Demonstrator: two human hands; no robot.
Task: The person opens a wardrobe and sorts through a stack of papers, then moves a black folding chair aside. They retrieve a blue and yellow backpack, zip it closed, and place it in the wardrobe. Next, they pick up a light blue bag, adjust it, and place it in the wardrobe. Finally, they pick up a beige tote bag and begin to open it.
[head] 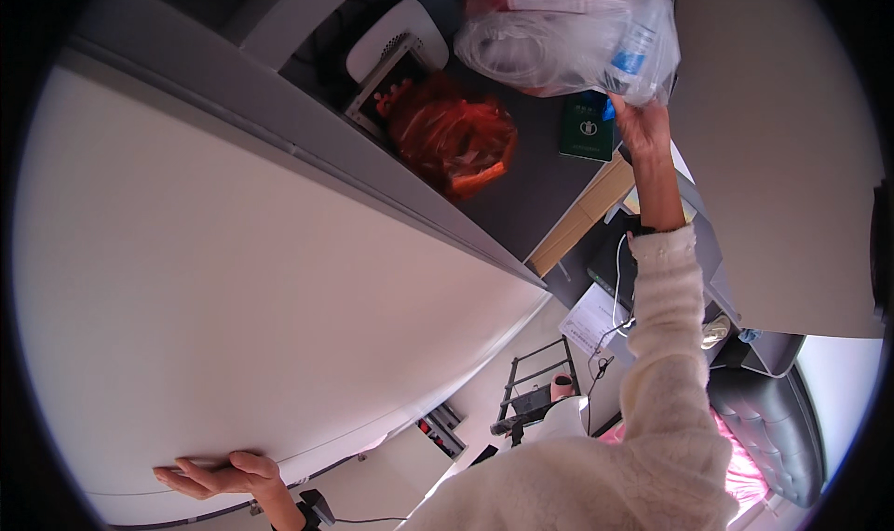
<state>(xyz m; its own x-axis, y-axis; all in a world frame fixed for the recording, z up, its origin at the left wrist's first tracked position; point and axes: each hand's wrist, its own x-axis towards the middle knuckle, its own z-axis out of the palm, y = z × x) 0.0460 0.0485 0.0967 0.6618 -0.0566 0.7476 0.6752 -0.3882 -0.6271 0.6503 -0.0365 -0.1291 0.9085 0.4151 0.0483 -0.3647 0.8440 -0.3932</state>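
My right hand (pixel 644 125) reaches up to a cabinet shelf (pixel 538 182) and grips the lower edge of a bulging clear plastic bag (pixel 559 46). The thumb shows, while the other fingers are partly hidden by the bag. Inside it are a bottle (pixel 637 46) with a blue-and-white label, a coil of clear material and a red package. Just beside this hand lies a dark green booklet (pixel 587 127) bearing writing. At the lower left, my left hand (pixel 220 474) is held against a large white cabinet door (pixel 279 307), its fingers extended and nothing in them.
A crumpled orange-red plastic bag (pixel 457 140) sits on the shelf before a framed item (pixel 384 88) and a white rounded device (pixel 399 39). A second door panel (pixel 775 154) stands at right. Below are papers (pixel 594 318), cables, a black rack (pixel 538 384) and a tufted headboard (pixel 772 426).
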